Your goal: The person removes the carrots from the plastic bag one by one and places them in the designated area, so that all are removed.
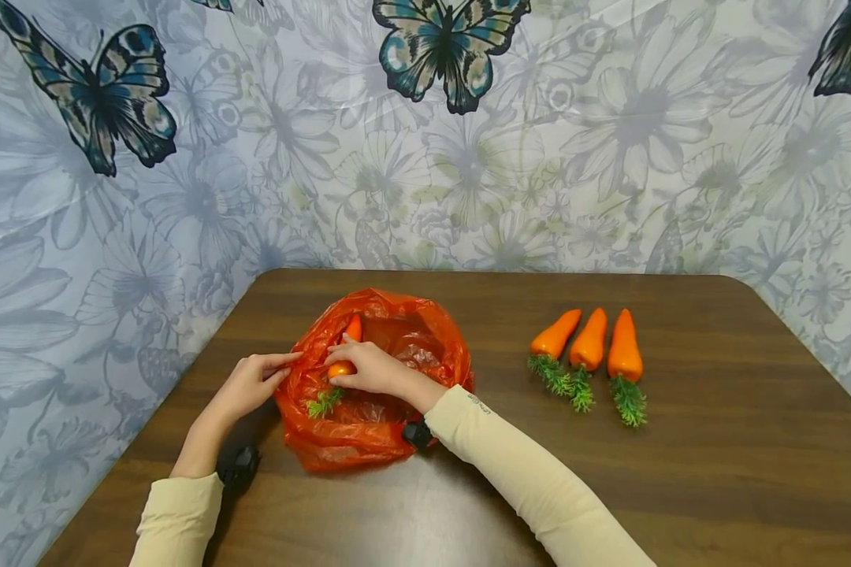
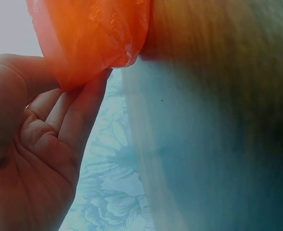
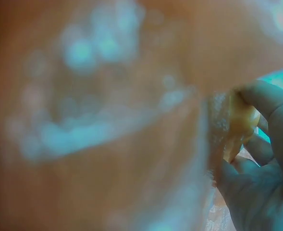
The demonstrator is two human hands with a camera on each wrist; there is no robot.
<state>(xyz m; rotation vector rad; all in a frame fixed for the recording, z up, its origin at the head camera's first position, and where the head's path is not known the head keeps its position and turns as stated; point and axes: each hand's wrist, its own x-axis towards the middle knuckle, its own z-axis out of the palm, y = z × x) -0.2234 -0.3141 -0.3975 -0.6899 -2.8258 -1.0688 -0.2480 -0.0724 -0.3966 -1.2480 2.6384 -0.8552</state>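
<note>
An orange-red plastic bag [image 1: 425, 335] stands with its mouth wide on the left half of the table. My left hand [image 1: 255, 383] pinches the bag's left rim; the left wrist view shows the bag's edge [image 2: 93, 43] between thumb and fingers. Inside the mouth, my right hand [image 1: 372, 368] grips an orange carrot [image 1: 341, 368] with feathery green tops [image 1: 324, 402], its tip pointing away from me. The right hand's fingers hide the carrot's middle. Bag film blurs most of the right wrist view.
Three more carrots [image 1: 589, 342] with green tops lie side by side on the brown wooden table [image 1: 723, 441], right of the bag. Behind the table's far edge rises a wall [image 1: 610, 157] with a flower and butterfly pattern.
</note>
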